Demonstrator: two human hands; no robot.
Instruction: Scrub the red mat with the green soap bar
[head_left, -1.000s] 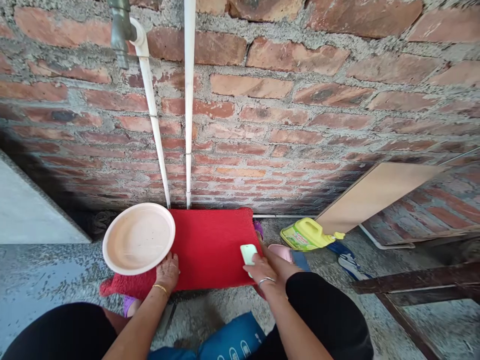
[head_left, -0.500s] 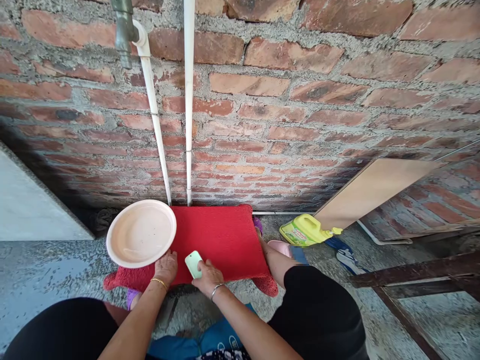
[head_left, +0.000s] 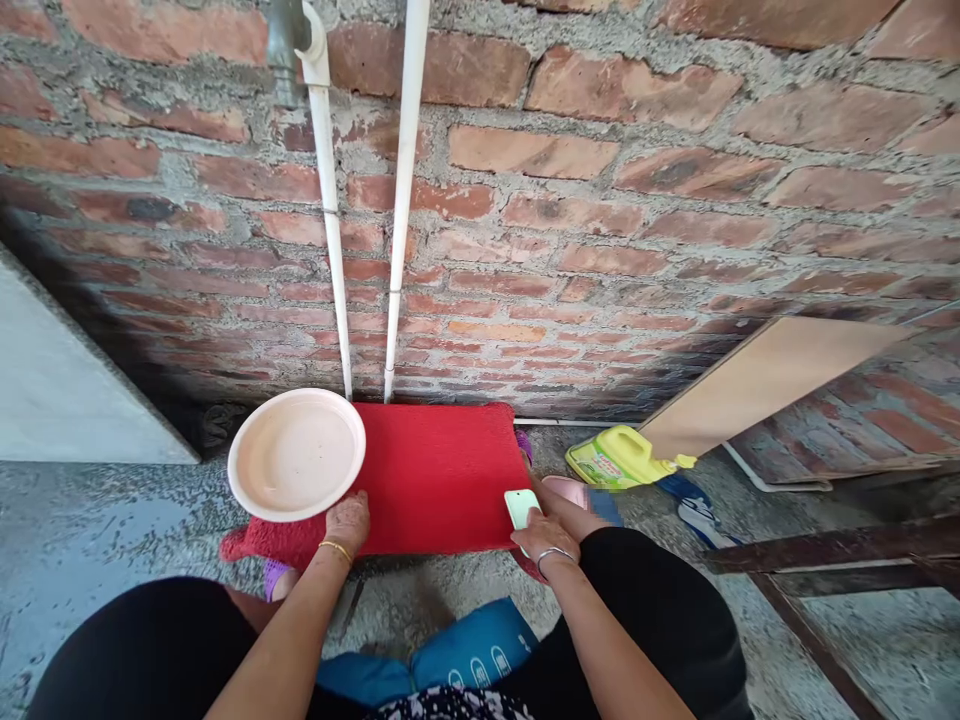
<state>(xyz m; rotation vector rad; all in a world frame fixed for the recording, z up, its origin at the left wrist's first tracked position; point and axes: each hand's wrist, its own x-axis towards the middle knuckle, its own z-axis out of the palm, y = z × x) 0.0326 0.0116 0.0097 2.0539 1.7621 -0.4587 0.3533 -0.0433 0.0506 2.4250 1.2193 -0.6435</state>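
The right hand point(head_left: 547, 538) is closed around a pale green object point(head_left: 521, 508), flat and with rounded corners, which has a small hole near its far end. The thumb lies over it, and the object points forward from this hand, above the right end of a red cloth point(head_left: 442, 480). I cannot tell whether its underside touches the cloth.

The left hand point(head_left: 347, 522) lies on the near edge of the same cloth, well apart from the right hand. Its fingers are close together, but I cannot tell whether they grip the fabric or only press on it. The cloth is spread flat between the two hands; what supports it is hidden.

Just ahead and to the left of the left hand, a pale pink basin point(head_left: 300, 460) is placed on the left end of the cloth. Farther ahead of this hand, two white pipes point(head_left: 405, 200) run up the brick wall point(head_left: 540, 215), with a tap point(head_left: 285, 50) beside the upper part of the left pipe.

To the right of the right hand and a little ahead, a yellow jug point(head_left: 622, 455) lies on its side on the floor point(head_left: 112, 530). Behind and to the left of the right hand, a blue bag point(head_left: 472, 640) is near the person's lap.
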